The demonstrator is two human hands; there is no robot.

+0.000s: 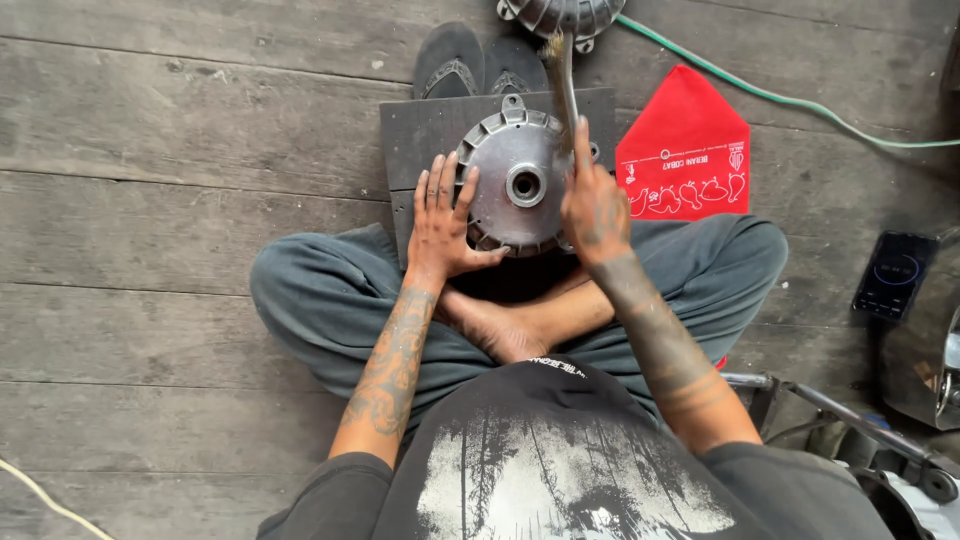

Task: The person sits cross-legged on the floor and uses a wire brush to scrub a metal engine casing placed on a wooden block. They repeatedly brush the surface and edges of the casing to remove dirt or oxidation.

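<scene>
A round grey metal hub plate with a central bore rests tilted on a dark board in front of my crossed legs. My left hand lies flat against the plate's left rim, steadying it. My right hand grips the handle of a brush, whose bristled end points away from me above the plate's top right edge. A second finned metal part sits just beyond the brush tip.
A pair of dark sandals lies behind the board. A red bag lies to the right, a green hose beyond it. A phone and chrome motorcycle parts sit at the right on the wooden floor.
</scene>
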